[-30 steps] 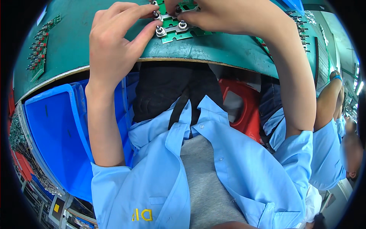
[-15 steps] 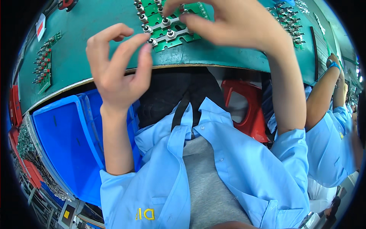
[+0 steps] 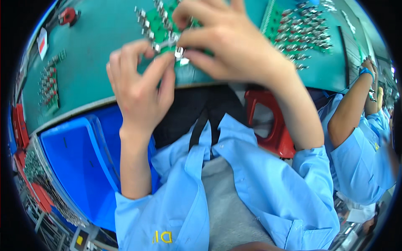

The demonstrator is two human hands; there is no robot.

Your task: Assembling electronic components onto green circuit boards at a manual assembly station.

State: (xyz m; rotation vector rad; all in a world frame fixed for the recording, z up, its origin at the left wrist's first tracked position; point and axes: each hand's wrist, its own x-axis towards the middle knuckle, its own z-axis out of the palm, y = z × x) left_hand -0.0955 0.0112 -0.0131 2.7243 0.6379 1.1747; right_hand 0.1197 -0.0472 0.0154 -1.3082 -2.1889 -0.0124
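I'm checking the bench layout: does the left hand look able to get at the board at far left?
Probably yes: only green tabletop shows between the left hand and that board.

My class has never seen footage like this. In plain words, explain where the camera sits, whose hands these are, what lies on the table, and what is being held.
There is no machine here: a person works with bare hands. The wide fisheye camera is worn on that person's head, looking down, so straight edges seem to bend. The left hand and right hand meet over the green table, at a small shiny metal part; blur hides which fingers grip it. By them is a green board carrying rows of metal parts. More parts-covered boards lie at the left and right. The arm at far right is another person's.
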